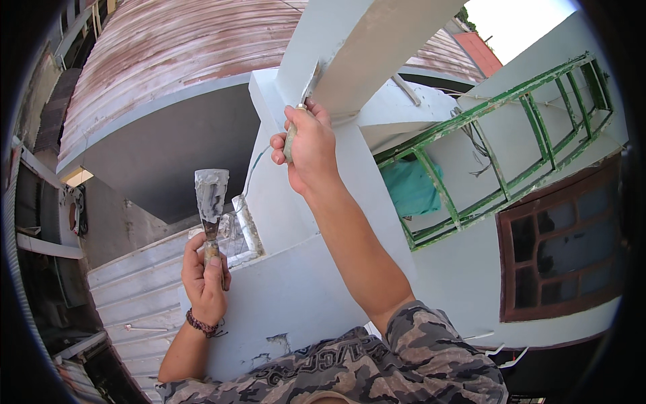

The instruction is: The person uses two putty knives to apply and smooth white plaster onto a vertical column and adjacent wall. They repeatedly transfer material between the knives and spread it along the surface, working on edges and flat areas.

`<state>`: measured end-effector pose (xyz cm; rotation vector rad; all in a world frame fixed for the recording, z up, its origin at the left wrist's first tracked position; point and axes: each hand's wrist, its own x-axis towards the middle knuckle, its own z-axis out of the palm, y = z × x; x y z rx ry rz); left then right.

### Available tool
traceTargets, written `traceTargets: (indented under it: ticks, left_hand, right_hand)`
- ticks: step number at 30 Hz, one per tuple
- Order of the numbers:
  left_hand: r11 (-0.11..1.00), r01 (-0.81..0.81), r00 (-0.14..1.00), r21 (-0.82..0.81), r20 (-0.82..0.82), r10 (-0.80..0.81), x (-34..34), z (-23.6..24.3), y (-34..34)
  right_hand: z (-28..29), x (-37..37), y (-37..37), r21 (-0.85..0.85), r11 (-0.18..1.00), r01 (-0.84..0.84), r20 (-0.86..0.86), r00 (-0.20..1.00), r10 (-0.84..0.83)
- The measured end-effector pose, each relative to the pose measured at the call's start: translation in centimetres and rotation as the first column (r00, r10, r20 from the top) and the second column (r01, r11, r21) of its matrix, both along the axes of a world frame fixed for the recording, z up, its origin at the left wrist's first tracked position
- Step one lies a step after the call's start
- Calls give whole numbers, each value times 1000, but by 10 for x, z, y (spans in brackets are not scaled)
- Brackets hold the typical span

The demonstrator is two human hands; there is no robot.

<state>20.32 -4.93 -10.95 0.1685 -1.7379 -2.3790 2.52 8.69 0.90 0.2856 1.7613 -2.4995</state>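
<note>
My left hand (204,279) is closed round the handle of a wide putty knife (212,192), held upright with grey-white putty smeared over its blade. Higher up and to the right, my right hand (315,145) grips a second putty knife (310,84) by its pale, worn handle. That blade is at the lower edge of a light grey pillar (380,57), where two of its faces meet. Whether the blade presses on the surface or sits just off it, I cannot tell. A thin wire (252,172) runs down the white wall just left of my right hand.
A green, paint-spotted ladder (498,183) slants along the right, with a teal cloth (412,187) behind it. Below the ladder is a brown-framed window (568,239). Rusty corrugated roofing (182,60) spans the upper left. A white pipe (247,227) stands beside my left hand.
</note>
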Motion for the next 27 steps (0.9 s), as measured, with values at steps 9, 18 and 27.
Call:
traceTargets:
  ticks: [9, 18, 27]
  left_hand:
    - [1000, -9, 1000, 0, -5, 9, -1, -4, 1]
    - [999, -54, 998, -8, 13, 54, -3, -10, 2]
    - [995, -84, 996, -44, 15, 85, 0, -13, 3]
  right_hand:
    - [10, -10, -5, -22, 999, 38, 15, 999, -38]
    - [12, -8, -6, -109, 986, 128, 50, 991, -123]
    - [19, 3, 14, -152, 979, 132, 42, 991, -127]
